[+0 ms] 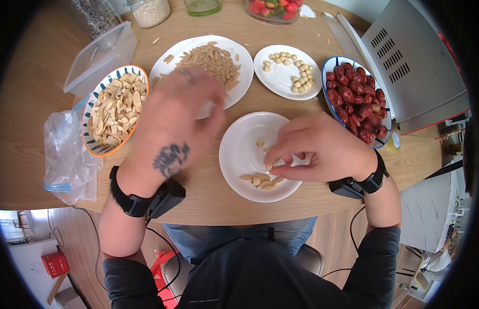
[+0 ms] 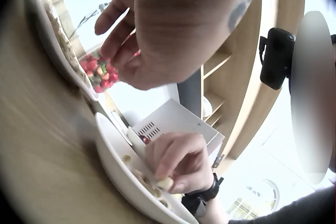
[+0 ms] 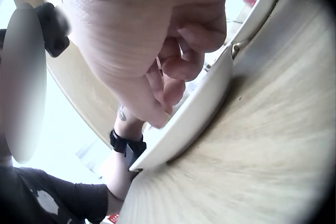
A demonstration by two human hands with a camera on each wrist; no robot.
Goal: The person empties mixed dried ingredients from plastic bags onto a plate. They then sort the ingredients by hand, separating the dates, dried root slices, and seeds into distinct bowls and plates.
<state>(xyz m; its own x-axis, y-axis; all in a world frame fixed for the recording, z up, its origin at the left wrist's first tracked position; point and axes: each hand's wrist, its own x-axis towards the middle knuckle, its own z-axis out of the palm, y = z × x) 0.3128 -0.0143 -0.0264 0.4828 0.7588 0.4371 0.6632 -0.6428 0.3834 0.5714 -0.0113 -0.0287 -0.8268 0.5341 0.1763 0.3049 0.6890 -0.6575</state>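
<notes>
My right hand (image 1: 324, 147) is over a white bowl (image 1: 230, 154) at the table's front. Between thumb and finger it pinches a pale nut (image 2: 165, 183), best seen in the left wrist view. Inside the bowl lie several cream-coloured pieces (image 1: 265, 182). My left hand (image 1: 185, 110), blurred in the head view, hovers at the near edge of a white plate (image 1: 244, 77) heaped with long tan kernels (image 1: 213, 59). In the left wrist view its fingers (image 2: 121, 37) are loosely bent, with nothing seen between them.
A plate of round cream nuts (image 1: 301, 85) and a dish of red dates (image 1: 353, 92) stand at the right, near a grey vented metal box (image 1: 404, 56). Dried slices (image 1: 115, 110) fill an orange-rimmed dish at the left, beside a plastic bag (image 1: 69, 154) and clear tub (image 1: 103, 56). Jars (image 1: 150, 11) line the back.
</notes>
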